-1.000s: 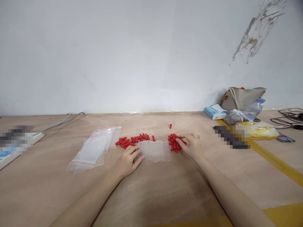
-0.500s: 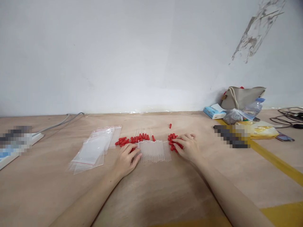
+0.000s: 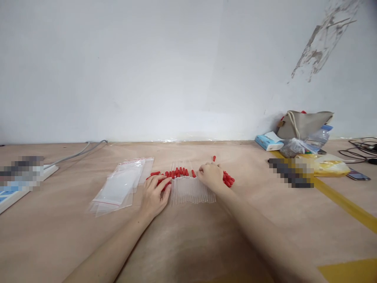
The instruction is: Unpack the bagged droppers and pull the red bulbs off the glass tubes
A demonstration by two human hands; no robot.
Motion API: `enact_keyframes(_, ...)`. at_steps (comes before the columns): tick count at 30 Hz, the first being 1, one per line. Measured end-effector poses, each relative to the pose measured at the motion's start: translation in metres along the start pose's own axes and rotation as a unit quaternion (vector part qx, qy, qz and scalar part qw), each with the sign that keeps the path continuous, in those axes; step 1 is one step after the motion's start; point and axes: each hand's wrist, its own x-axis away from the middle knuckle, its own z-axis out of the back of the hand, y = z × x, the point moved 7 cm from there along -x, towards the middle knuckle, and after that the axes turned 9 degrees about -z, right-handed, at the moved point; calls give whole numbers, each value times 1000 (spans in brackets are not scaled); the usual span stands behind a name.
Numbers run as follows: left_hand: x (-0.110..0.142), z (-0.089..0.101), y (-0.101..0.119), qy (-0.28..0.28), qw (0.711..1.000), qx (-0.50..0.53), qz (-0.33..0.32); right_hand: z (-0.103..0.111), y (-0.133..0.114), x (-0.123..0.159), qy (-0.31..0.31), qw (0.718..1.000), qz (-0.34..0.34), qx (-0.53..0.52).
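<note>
A row of thin clear tubes point(image 3: 193, 190) lies side by side on the wooden table. Along their far ends stand several red rubber bulbs point(image 3: 176, 172), some seemingly fitted on tubes. My left hand point(image 3: 155, 194) rests left of the row, fingers apart and bent over a heap of red bulbs partly hidden beneath it. Over the right far end of the tubes, my right hand point(image 3: 212, 177) is curled closed; its fingertips and whatever they pinch are hidden. Just right of it lies a second heap of red bulbs point(image 3: 228, 179), and a single bulb point(image 3: 214, 158) lies beyond.
Clear zip bags point(image 3: 118, 188) lie at the left, near a power strip point(image 3: 29, 184) with a grey cable. To the right are a tissue pack point(image 3: 268, 141), a grey pouch point(image 3: 309, 124), a yellow packet point(image 3: 332, 166), a phone point(image 3: 358, 175) and yellow tape point(image 3: 347, 200).
My right hand has moved left from the right heap of bulbs to the tubes' far end, its fingers now curled in. My left hand has shifted slightly left over its heap.
</note>
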Motion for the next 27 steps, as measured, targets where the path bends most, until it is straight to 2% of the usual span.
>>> enact_keyframes(3, 1, 1, -4, 3, 1000, -13, 11, -25, -8, -15, -91, 992, -84, 19)
enact_keyframes(7, 2, -1, -6, -7, 999, -22, 26, -41, -10, -28, -151, 979, -136, 20)
enact_keyframes(10, 3, -3, -8, -14, 999, -22, 32, -39, -8, -34, -164, 975, -148, 11)
enact_keyframes(13, 4, -4, -8, -14, 999, -18, 32, -24, -9, -30, -150, 979, -136, -12)
enact_keyframes(16, 4, -1, -6, -3, 999, -20, 29, -3, -11, -8, -103, 991, -71, -51)
enact_keyframes(18, 2, 2, 0, 8, 999, -28, 13, 17, -18, 19, 5, 996, 57, -71)
enact_keyframes(20, -1, 4, 13, 4, 999, -35, -34, 26, -19, 52, 74, 980, 173, -70)
enact_keyframes(22, -2, 2, 31, -17, 994, -30, -104, 27, -17, 83, 111, 956, 263, -70)
enact_keyframes(25, 0, -5, 56, -51, 979, -2, -198, 25, -11, 106, 139, 936, 311, -90)
enact_keyframes(27, 2, -8, 64, -56, 974, 7, -220, 24, -9, 108, 146, 933, 309, -108)
